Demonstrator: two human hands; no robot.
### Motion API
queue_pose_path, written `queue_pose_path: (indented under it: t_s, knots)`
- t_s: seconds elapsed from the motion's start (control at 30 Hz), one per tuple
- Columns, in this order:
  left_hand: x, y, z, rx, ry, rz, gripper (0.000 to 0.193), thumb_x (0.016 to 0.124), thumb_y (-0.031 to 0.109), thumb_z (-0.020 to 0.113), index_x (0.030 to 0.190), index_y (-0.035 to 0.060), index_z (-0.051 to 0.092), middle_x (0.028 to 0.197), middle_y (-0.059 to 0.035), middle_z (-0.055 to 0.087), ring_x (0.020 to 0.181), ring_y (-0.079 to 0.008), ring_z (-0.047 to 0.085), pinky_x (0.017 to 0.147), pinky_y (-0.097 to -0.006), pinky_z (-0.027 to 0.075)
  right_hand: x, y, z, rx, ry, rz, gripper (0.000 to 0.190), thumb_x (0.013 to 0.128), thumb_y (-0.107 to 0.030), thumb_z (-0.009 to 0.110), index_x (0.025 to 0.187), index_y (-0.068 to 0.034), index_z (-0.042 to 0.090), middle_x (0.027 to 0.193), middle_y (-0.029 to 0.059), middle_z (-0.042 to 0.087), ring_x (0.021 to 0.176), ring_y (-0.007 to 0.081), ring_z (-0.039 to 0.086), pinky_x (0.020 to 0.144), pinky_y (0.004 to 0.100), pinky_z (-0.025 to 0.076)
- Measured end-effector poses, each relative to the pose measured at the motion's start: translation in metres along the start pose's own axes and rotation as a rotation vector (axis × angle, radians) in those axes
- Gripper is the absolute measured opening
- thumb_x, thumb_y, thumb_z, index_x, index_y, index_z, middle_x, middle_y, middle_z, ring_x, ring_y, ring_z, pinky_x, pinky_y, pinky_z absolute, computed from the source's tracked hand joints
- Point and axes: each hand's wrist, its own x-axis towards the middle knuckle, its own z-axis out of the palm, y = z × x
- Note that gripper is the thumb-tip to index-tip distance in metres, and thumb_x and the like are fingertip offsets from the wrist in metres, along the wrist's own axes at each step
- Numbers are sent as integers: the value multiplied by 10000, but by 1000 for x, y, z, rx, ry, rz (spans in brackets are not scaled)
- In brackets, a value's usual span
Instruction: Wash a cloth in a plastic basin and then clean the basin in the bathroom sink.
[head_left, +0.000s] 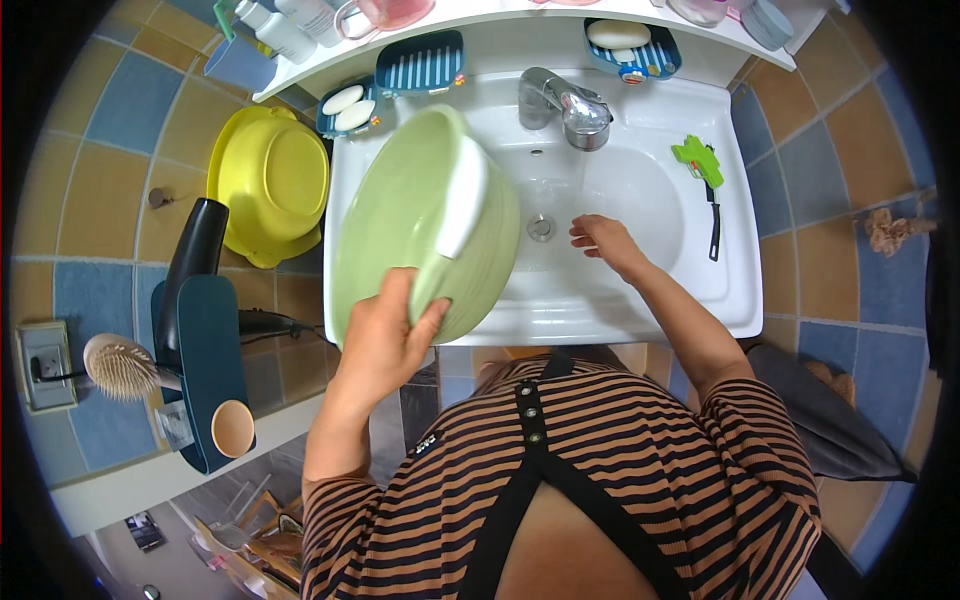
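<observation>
My left hand (394, 337) grips the near rim of a pale green plastic basin (397, 202) with a white patch at its edge. The basin is tilted over the left side of a white ceramic sink (645, 315). Above the bowl, right of the metal drain (541, 227), my right hand (609, 241) holds nothing, its fingers slightly apart. A chrome faucet (577, 112) stands at the back, and a faint stream of water seems to fall from its spout towards that hand.
A green toy water gun (699, 160) and a black-handled tool (714, 232) lie on the sink's right ledge. Soap dishes (420, 61) line the back under a white shelf (480, 30). Yellow basins (274, 180) hang at left, beside a hair dryer (191, 262) in a wall holder (202, 360).
</observation>
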Motion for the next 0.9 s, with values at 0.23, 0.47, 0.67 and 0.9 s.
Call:
queue_pose_path:
  t_s: [0.23,0.47,0.67,0.9]
  knots:
    - [-2,-21,39,304,-350,277,171,730,77,549,799,17,404,546,-161,519,548,-355,542,485,-417,421,-27,-20,-6,436,-163,229,653,798,-530,397,1176,2,383,1111,142,488,976,230,513,820,390,400]
    - [17,-4,103,267,-441,562,138,680,47,502,785,30,414,676,-122,564,609,-314,567,482,-378,434,-47,-28,-32,251,-80,205,518,726,-335,541,1085,27,447,916,140,562,774,191,585,621,329,480]
    - [49,-24,127,-63,-707,364,376,810,360,465,1052,75,508,890,-143,593,837,-300,552,762,-359,436,-56,-3,-60,193,215,234,335,616,-78,515,932,35,515,682,84,543,469,127,499,353,231,363]
    - [83,-55,169,455,-791,308,394,848,391,333,972,105,574,980,-109,571,925,-290,521,941,-464,265,-66,-1,-85,162,432,153,365,604,-27,516,960,53,510,727,111,563,530,159,537,399,252,398]
